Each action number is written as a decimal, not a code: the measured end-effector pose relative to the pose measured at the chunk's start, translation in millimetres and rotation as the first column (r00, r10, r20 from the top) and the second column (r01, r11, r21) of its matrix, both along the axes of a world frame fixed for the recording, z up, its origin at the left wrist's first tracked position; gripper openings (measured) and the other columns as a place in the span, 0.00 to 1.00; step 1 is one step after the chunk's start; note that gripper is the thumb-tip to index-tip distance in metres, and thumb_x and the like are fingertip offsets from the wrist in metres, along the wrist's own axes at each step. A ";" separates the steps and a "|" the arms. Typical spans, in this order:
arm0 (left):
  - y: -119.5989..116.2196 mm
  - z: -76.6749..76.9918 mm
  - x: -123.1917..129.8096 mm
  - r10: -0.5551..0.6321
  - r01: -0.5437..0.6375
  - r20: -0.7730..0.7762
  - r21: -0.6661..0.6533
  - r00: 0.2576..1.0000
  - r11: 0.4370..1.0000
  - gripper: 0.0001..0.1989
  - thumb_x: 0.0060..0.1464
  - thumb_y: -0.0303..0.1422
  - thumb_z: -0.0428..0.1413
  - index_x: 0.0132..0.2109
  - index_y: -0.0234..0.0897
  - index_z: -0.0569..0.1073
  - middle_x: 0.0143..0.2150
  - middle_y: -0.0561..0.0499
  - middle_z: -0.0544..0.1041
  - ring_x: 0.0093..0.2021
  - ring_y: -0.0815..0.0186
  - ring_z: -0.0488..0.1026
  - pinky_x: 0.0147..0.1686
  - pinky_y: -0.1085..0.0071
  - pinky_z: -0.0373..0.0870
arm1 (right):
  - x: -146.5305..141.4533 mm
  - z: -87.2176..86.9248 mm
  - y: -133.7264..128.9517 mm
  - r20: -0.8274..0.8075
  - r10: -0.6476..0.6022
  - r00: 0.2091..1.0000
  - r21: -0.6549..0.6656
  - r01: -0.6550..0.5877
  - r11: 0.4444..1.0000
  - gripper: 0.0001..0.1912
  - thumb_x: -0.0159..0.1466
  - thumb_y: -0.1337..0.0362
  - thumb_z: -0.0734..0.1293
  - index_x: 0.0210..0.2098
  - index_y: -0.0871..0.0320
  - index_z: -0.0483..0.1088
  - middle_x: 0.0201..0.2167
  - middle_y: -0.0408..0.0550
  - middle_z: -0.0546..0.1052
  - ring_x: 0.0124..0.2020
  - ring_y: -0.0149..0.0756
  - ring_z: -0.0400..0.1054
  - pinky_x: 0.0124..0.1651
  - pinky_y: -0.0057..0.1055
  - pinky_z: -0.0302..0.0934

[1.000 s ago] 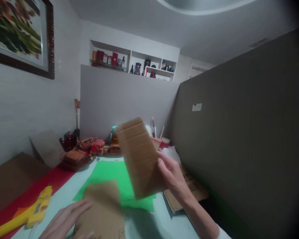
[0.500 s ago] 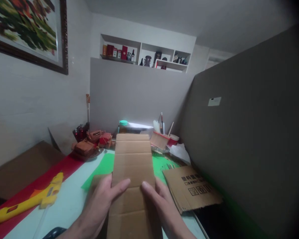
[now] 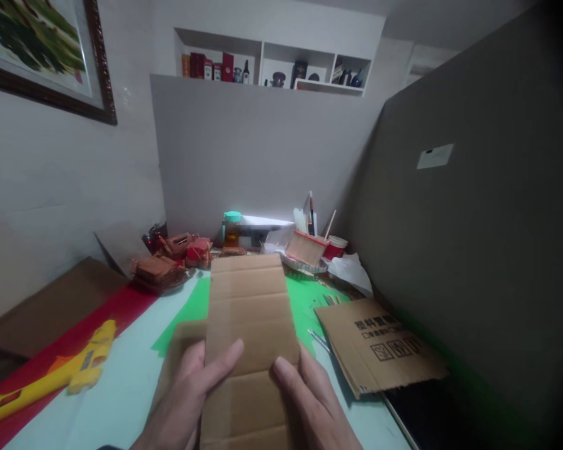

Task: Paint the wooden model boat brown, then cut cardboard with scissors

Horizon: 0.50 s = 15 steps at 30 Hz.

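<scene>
A long strip of brown cardboard (image 3: 251, 322) with several crosswise creases stands tilted in front of me. My left hand (image 3: 192, 384) grips its left edge, thumb lying on the front face. On the opposite edge my right hand (image 3: 312, 390) holds it the same way, thumb on the front and fingers behind, mostly hidden. Another piece of brown cardboard (image 3: 176, 340) shows behind my left hand, on the table. To the right of my right hand lies a printed cardboard piece (image 3: 380, 347), with a thin metallic tool (image 3: 319, 340) beside its left edge.
A yellow glue gun (image 3: 82, 365) lies at left on the red strip and pale table. Green paper (image 3: 304, 300) is under the work. Small reddish models (image 3: 159, 272), a jar with a green lid (image 3: 232, 228) and a pen-filled box (image 3: 307, 247) stand behind. A grey partition (image 3: 473, 250) bounds the right.
My view has tipped downward, so the shelf sits higher in the picture. Both hands still hold the creased cardboard strip, whose top now leans slightly further left.
</scene>
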<state>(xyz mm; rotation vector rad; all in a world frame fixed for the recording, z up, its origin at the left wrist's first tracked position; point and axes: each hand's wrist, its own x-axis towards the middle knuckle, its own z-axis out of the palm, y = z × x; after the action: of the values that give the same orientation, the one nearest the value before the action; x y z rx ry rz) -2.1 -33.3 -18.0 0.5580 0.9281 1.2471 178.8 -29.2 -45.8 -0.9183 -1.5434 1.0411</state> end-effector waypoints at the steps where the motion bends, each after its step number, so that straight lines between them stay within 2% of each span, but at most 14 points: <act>1: 0.0 0.3 -0.2 0.007 -0.007 0.012 -0.007 1.000 1.000 0.36 0.52 0.42 0.66 0.65 0.39 0.67 0.53 0.43 0.82 0.58 0.47 0.75 0.51 0.55 0.77 | 1.5 0.9 -0.6 0.032 0.017 0.999 0.079 -0.019 0.997 0.35 0.54 0.45 0.76 0.59 0.44 0.71 0.63 0.49 0.71 0.64 0.57 0.63 0.64 0.50 0.62; 3: -0.2 1.3 -0.4 0.009 -0.009 0.042 -0.004 0.999 1.000 0.33 0.52 0.42 0.66 0.63 0.37 0.69 0.53 0.43 0.82 0.57 0.48 0.76 0.52 0.56 0.77 | 3.4 4.2 -0.2 0.088 0.033 0.996 0.138 -0.045 0.989 0.32 0.57 0.46 0.74 0.60 0.43 0.71 0.62 0.48 0.73 0.64 0.55 0.65 0.62 0.47 0.65; 6: -1.8 4.1 0.6 -0.015 0.013 0.082 0.028 0.997 1.000 0.31 0.54 0.43 0.65 0.61 0.35 0.72 0.52 0.42 0.82 0.56 0.48 0.77 0.52 0.57 0.77 | 3.9 12.0 2.3 0.120 0.043 0.992 0.057 -0.050 0.997 0.23 0.69 0.50 0.64 0.62 0.47 0.70 0.58 0.49 0.76 0.61 0.49 0.68 0.60 0.43 0.67; 8: -3.1 5.4 2.0 -0.038 0.034 0.095 0.045 0.995 0.998 0.30 0.54 0.43 0.64 0.61 0.35 0.71 0.52 0.42 0.83 0.55 0.48 0.77 0.51 0.58 0.77 | 4.3 17.7 3.3 0.129 0.054 0.990 0.011 -0.056 0.998 0.23 0.71 0.51 0.61 0.62 0.49 0.69 0.57 0.50 0.77 0.60 0.47 0.70 0.59 0.41 0.68; 11: -1.1 3.3 2.7 -0.044 0.041 0.102 0.031 0.994 0.999 0.30 0.56 0.44 0.62 0.62 0.36 0.70 0.51 0.43 0.83 0.54 0.48 0.78 0.50 0.57 0.77 | 8.0 25.8 4.3 0.190 0.049 0.980 0.036 -0.057 0.998 0.21 0.72 0.52 0.61 0.60 0.49 0.70 0.52 0.49 0.80 0.53 0.46 0.74 0.54 0.38 0.71; 13: 4.0 0.1 0.1 -0.024 0.021 0.068 0.049 0.997 0.999 0.29 0.58 0.46 0.61 0.61 0.36 0.71 0.51 0.43 0.83 0.53 0.48 0.78 0.50 0.57 0.77 | 12.8 29.4 6.4 0.272 -0.002 0.962 0.154 -0.042 0.987 0.18 0.73 0.55 0.60 0.58 0.48 0.71 0.45 0.48 0.82 0.44 0.44 0.77 0.46 0.36 0.74; 15: 10.3 -2.9 -5.9 0.015 -0.016 0.014 0.102 1.000 0.995 0.27 0.58 0.48 0.59 0.58 0.35 0.73 0.51 0.42 0.82 0.53 0.48 0.78 0.52 0.56 0.76 | 17.9 29.8 9.6 0.350 -0.108 0.930 0.382 -0.037 0.923 0.18 0.73 0.60 0.59 0.60 0.48 0.68 0.42 0.48 0.82 0.40 0.44 0.78 0.41 0.35 0.74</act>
<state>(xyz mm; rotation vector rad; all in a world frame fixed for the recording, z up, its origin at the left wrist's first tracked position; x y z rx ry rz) -8.1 -23.0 -20.9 0.6231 0.8628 1.3161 196.7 -19.5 -16.0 -0.8886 -1.9464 0.5213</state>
